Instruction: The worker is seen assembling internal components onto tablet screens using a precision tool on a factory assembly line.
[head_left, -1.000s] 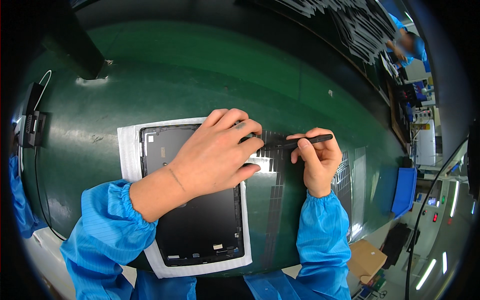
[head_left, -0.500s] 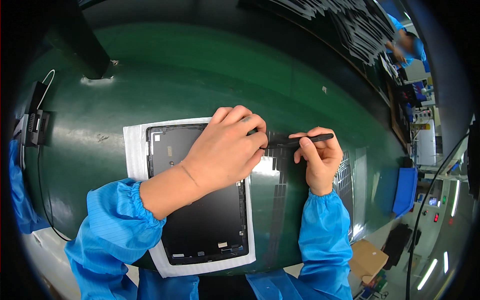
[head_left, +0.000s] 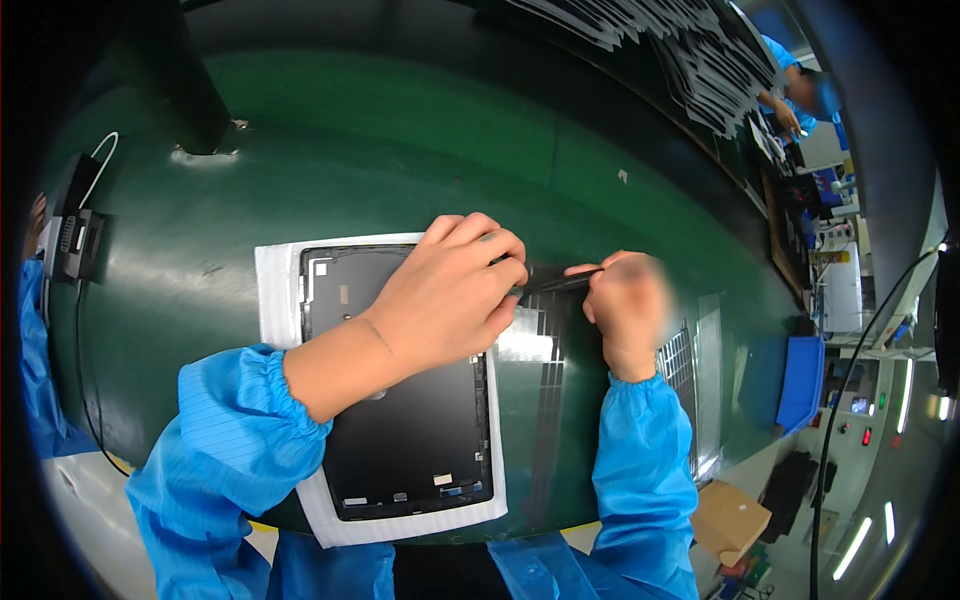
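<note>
A black rectangular device cover (head_left: 410,430) lies inner face up on a white foam sheet (head_left: 278,290), with small parts along its rim. My left hand (head_left: 445,285) reaches across its upper right corner, fingers bent together; what they pinch is hidden. My right hand (head_left: 632,310), partly blurred, grips black tweezers (head_left: 572,281), their tip pointing left at my left fingertips. Beneath that tip, right of the cover, a clear sheet with dark strips (head_left: 546,400) lies on the green table (head_left: 400,180).
Another clear gridded sheet (head_left: 708,360) lies right of my right forearm. A blue bin (head_left: 802,385) is at the right edge, a cardboard box (head_left: 730,520) below. A dark post (head_left: 195,110) and a small black device (head_left: 82,240) stand left. Stacked dark panels (head_left: 710,80) and a co-worker (head_left: 795,95) appear far right.
My right hand has turned over the tweezers, hiding their rear end, and their tip still points at my left fingers. My left hand stays nearly in place. The whole view has shifted slightly.
</note>
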